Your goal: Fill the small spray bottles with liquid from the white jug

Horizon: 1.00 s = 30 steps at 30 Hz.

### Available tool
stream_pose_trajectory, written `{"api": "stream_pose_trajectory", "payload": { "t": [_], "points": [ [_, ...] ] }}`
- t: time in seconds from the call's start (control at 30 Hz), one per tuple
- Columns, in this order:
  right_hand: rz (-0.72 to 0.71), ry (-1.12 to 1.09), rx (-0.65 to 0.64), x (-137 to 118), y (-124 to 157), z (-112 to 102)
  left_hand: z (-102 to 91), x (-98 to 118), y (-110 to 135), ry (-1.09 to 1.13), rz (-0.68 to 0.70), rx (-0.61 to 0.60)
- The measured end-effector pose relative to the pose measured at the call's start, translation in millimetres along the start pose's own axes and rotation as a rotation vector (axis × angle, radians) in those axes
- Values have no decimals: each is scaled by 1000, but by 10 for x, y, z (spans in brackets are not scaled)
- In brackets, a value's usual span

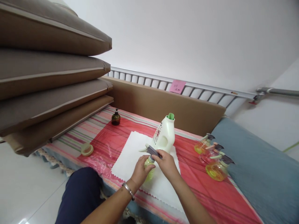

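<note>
A small yellow-green spray bottle (150, 174) is between my hands over a white cloth (127, 155). My left hand (141, 171) is wrapped round its body near the neck. My right hand (166, 164) grips the grey trigger spray head (153, 151) at the top, its pale nozzle pointing left. The head sits at the bottle's neck; whether it is screwed tight I cannot tell. Just behind my hands stands a large white jug (167, 132) with a green spout at its open top.
Several more things stand around: a dark pump bottle (116, 119) at the back left, a round pale lid (87, 149), and three coloured spray bottles (217, 169) at the right. Stacked cushions (56, 68) rise at the left; a brown board (163, 102) lines the back.
</note>
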State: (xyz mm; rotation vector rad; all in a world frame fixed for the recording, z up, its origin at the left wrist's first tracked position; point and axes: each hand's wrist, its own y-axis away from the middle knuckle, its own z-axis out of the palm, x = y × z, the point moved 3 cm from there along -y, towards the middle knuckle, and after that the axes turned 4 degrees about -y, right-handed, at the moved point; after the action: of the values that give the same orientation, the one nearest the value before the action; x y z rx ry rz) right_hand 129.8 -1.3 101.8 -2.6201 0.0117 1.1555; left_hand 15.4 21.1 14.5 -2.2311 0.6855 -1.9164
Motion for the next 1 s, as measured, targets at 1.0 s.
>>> {"api": "stream_pose_trajectory", "payload": {
  "t": [1.0],
  "points": [
    [31,15,-56,-7,-21,-19,-2,111,-59,219,-136,-44]
  ]
}}
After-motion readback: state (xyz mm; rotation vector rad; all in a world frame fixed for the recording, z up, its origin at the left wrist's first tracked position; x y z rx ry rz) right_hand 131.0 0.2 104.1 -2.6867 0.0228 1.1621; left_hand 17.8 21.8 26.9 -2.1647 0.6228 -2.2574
